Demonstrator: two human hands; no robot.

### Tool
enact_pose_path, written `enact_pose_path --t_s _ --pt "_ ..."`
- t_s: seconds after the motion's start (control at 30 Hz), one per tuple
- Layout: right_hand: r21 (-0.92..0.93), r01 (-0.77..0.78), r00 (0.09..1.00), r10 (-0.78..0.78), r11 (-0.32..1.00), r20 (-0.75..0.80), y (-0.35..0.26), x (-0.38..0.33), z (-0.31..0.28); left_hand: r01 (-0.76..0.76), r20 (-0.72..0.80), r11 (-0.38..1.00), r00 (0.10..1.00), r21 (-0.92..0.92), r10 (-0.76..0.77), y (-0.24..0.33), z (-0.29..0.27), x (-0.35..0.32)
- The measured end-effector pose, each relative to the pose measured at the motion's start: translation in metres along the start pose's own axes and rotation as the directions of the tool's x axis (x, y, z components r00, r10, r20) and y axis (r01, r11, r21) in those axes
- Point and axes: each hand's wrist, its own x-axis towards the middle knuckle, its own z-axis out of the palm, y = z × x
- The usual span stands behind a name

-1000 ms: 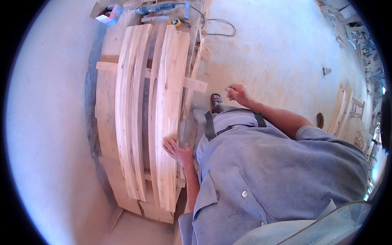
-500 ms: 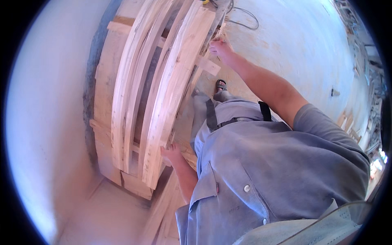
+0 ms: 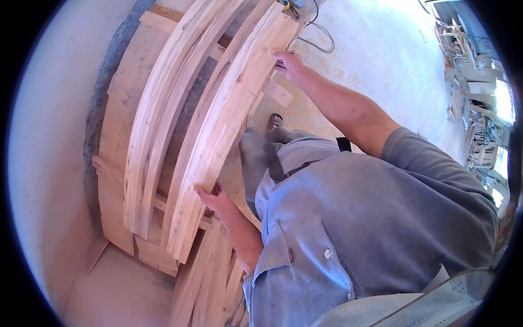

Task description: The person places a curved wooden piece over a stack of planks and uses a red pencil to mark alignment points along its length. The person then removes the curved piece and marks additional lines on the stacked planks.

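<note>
A long, pale wooden board (image 3: 235,117) forms the near side of a row of long timber pieces lying side by side. My left hand (image 3: 208,197) holds its edge close to the lower end, with the thumb and fingers closed around it. Near the board's upper end, my right hand (image 3: 289,62) grips the same edge, its fingers partly hidden by the wood. Beyond a dark gap lies another group of long pale boards (image 3: 158,125), which neither hand touches. A short wooden crosspiece (image 3: 278,94) sticks out below the row between my hands.
A wide wooden panel (image 3: 117,122) lies between the boards and the pale wall (image 3: 52,136). More loose planks (image 3: 204,278) lie below my left arm. A dark cable (image 3: 326,41) curls on the floor past the upper end. Wood scraps (image 3: 463,60) are heaped at far right.
My right hand has come from just beyond the timber onto the near board's edge. My left hand has also closed on that edge. The view has shifted a little.
</note>
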Motion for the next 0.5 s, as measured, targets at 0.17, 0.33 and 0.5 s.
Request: enact_pose_path --t_s 0.17,0.33,0.5 --pt "0.096 0.055 0.997 -0.06 0.994 0.052 -0.01 -0.029 -0.014 0.028 0.003 1.0 1.0 -0.01 -0.028 0.013 -0.008 -0.017" --pt "0.374 0.005 0.974 -0.09 0.927 0.21 -0.022 -0.061 -0.012 -0.061 0.084 0.993 0.994 -0.103 0.069 0.025 -0.041 -0.011" --pt "0.519 -0.015 0.932 -0.176 0.855 0.316 -0.037 -0.066 0.002 0.079 0.138 0.95 0.99 -0.303 -0.038 0.049 -0.02 -0.035"
